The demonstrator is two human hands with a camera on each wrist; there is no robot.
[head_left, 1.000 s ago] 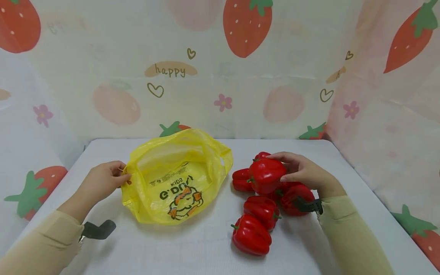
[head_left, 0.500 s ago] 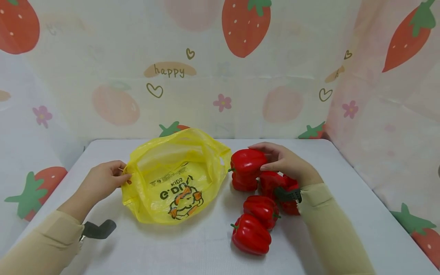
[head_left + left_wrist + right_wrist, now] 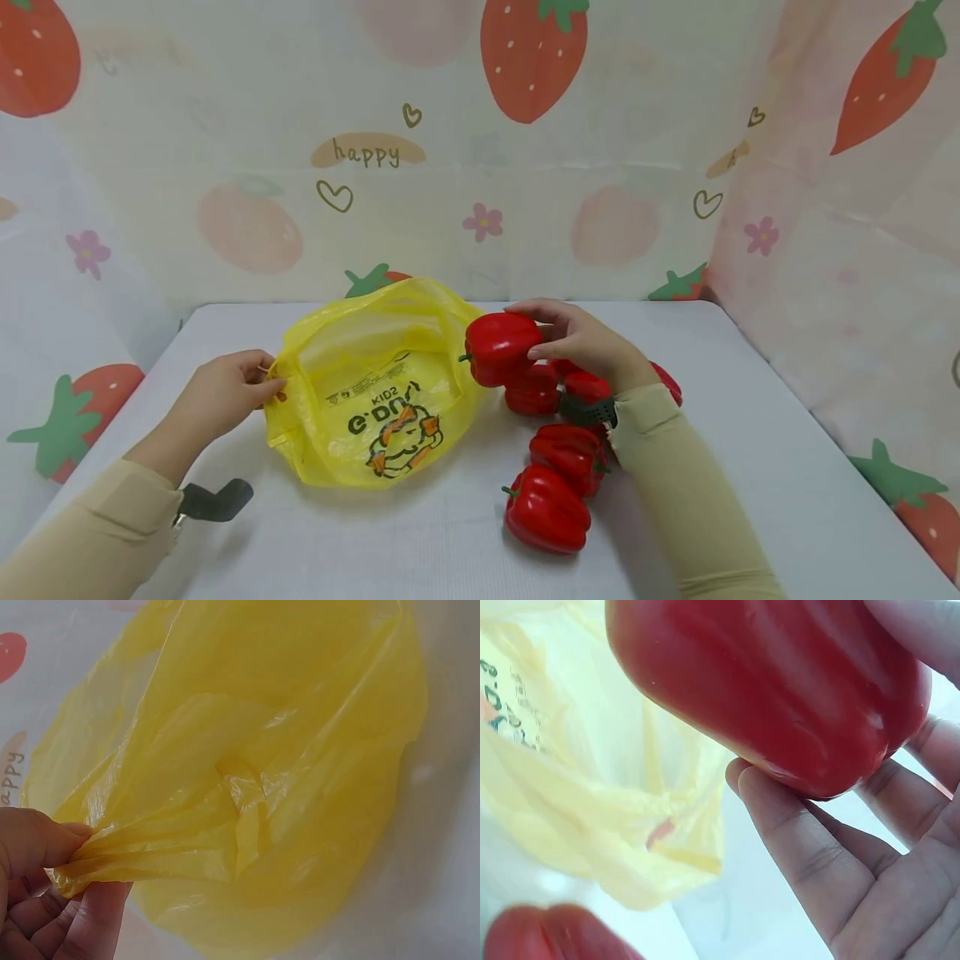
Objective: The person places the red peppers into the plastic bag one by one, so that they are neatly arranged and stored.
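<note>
A yellow plastic bag lies with its mouth spread toward me, a printed cartoon showing inside. My left hand pinches the gathered left edge of the bag between thumb and fingers, as the left wrist view shows up close. At the bag's right rim, my right hand grips a red bell pepper raised over the table, its green stem pointing left. In the right wrist view the fingers and thumb wrap the pepper's blunt end, and the bag's opening lies just beyond it.
Below my right hand and forearm sits a group of red bell peppers, partly hidden. Two more, a front pepper and one behind it, lie nearer me on the white table. A strawberry-print cloth walls the back and sides.
My right hand has carried the bell pepper left and slightly up, from above the other peppers to the bag's right rim. The left hand keeps its hold on the bag in place.
</note>
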